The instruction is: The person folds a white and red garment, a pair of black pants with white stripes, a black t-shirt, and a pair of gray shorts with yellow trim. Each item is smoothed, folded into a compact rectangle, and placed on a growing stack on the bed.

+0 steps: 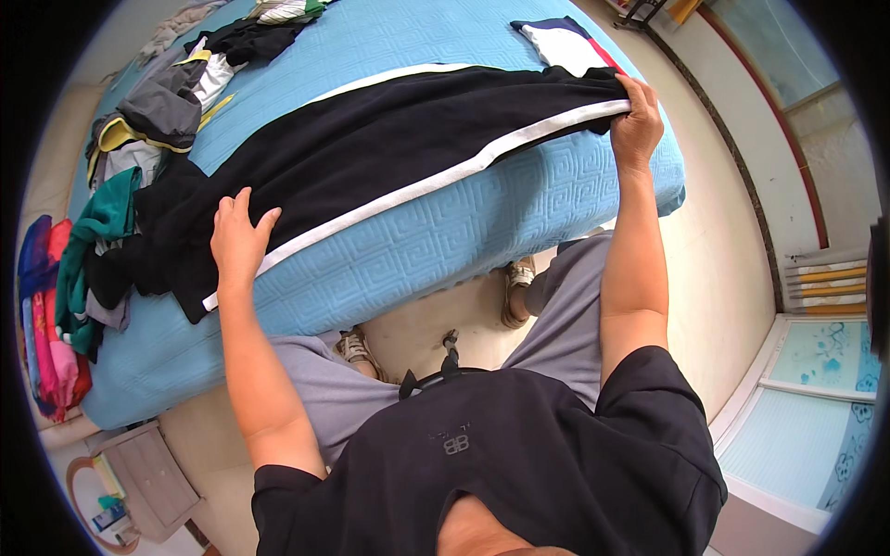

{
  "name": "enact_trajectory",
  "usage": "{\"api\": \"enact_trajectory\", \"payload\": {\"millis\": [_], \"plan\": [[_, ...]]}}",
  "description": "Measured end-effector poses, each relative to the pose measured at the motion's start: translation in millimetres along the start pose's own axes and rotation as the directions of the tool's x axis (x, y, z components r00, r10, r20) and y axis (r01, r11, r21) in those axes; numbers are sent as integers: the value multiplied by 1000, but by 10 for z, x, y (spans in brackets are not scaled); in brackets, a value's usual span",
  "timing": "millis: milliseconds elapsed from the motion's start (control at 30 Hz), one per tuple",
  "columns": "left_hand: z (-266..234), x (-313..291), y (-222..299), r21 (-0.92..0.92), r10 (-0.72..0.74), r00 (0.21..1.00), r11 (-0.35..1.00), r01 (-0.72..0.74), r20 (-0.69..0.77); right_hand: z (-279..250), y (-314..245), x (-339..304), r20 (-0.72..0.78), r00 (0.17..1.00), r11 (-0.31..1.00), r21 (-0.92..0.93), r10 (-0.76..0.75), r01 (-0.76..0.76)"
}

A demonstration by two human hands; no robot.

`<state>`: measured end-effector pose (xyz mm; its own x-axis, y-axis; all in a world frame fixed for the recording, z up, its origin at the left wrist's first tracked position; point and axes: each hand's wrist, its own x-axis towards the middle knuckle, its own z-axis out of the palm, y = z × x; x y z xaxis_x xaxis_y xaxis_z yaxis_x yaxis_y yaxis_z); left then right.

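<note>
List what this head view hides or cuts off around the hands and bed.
Head view, all:
Left hand: palm hidden by its back.
Long black cloth garment with white stripes: gripped edge partly hidden inside the right hand.
Quilted light-blue bed cover: far edge cut off by the picture's top.

Small grey letter emblem on the black T-shirt's chest

- Left hand plus right hand, both mine: two.
- Black garment: one.
- White stripes on it: two I can see.
- Bed: one.
- Green garment: one.
- Tricolour garment: one.
- My shoes: two.
- My grey trouser legs: two.
- My shirt: one.
- Drawer unit: one.
- Pile at left: several pieces, overlapping; I cannot give a firm count.
</note>
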<state>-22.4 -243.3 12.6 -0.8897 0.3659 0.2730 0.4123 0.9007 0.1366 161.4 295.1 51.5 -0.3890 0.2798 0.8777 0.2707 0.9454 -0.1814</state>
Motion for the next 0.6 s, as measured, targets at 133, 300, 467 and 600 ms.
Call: {"api": "enact_trajectory", "payload": {"millis": [133, 300, 467, 600], "plan": [[-46, -1, 60, 5, -16, 998, 1000, 16, 53, -161, 27, 20, 235, 952, 903, -335, -197, 269], [-27, -6, 65, 35, -3, 999, 999, 1, 49, -306, 547, -440, 820, 562, 955, 69, 110, -288], [51, 37, 131, 56, 56, 996, 997, -53, -69, -232, 867, -332, 517, 779, 758, 328, 355, -563], [41, 109, 560, -89, 269, 931, 950, -298, -245, 97, 600, -285, 514, 775, 751, 328, 367, -573]]}}
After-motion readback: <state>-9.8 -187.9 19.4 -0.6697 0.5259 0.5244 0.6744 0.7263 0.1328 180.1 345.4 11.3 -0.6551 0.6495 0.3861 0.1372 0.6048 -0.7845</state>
